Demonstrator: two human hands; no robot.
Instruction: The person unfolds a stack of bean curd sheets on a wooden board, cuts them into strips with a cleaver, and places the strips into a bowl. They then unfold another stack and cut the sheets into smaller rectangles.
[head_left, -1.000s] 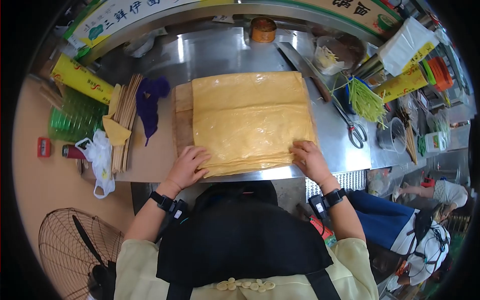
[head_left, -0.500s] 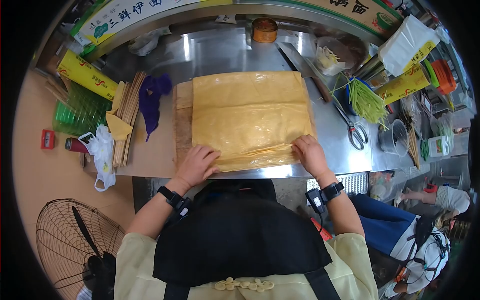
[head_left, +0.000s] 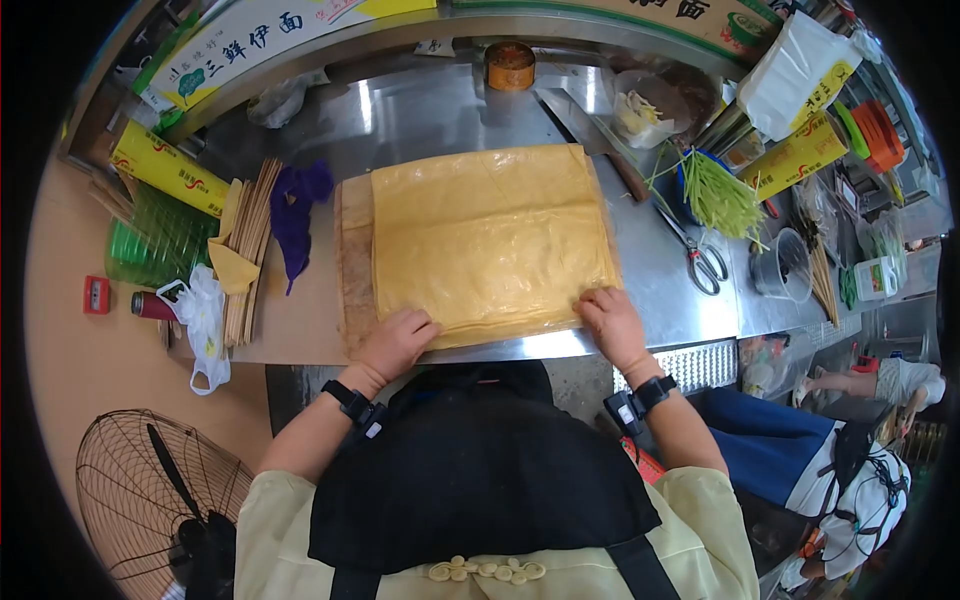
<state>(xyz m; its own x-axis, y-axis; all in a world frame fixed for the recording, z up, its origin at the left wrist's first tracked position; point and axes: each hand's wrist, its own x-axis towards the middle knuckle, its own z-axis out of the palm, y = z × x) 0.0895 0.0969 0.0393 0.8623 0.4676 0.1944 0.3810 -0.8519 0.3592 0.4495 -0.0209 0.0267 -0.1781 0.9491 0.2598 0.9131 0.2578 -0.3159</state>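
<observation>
A stack of thin yellow sheets [head_left: 490, 235] lies on a wooden board [head_left: 355, 250] at the front of the steel counter. My left hand [head_left: 400, 340] is at the near left corner of the stack, its fingers bent together on the sheet edge. At the near right corner, my right hand [head_left: 610, 318] has its fingertips pressed together on the edge. The near edge of the sheets lies nearly flat between my hands.
Scissors [head_left: 703, 262], a knife [head_left: 610, 150] and green stalks [head_left: 722, 195] lie to the right. On the left are a purple cloth [head_left: 293, 220], wooden sticks [head_left: 250, 260] and a white bag [head_left: 205, 320]. A fan [head_left: 160, 500] stands lower left; another person [head_left: 850, 480] is at lower right.
The raised fold along the near edge has come down flat. My hands have shifted slightly, and the view has turned a little.
</observation>
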